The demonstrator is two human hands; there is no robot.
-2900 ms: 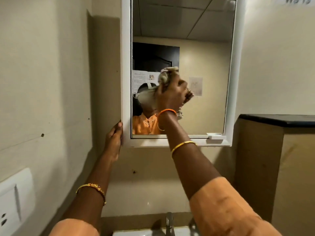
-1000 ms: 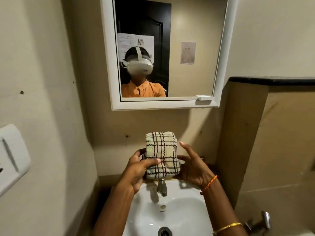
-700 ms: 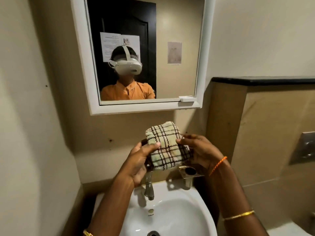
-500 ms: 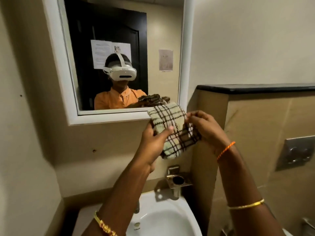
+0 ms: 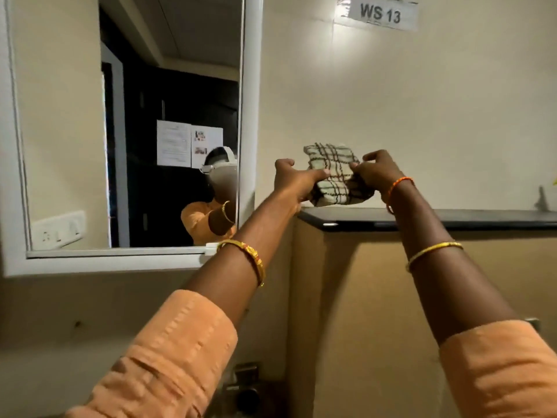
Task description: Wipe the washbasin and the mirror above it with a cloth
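Note:
A folded cream cloth (image 5: pixel 333 173) with dark checks is held between both hands, just above the black ledge (image 5: pixel 452 220) to the right of the mirror. My left hand (image 5: pixel 294 181) grips its left edge. My right hand (image 5: pixel 378 173) pinches its right edge. I cannot tell whether the cloth's underside touches the ledge. The white-framed mirror (image 5: pixel 120 146) fills the upper left. The washbasin is out of view below.
A beige partition wall (image 5: pixel 376 297) stands under the ledge. A metal fitting (image 5: pixel 245 384) sits low at the bottom centre. A sign reading WS 13 (image 5: pixel 379 14) is taped high on the wall. A small dark object (image 5: pixel 542 200) rests on the ledge's far right.
Both hands carried the folded cloth from above the basin tap up and to the right, to the black ledge. My view rose, so the basin dropped out of sight.

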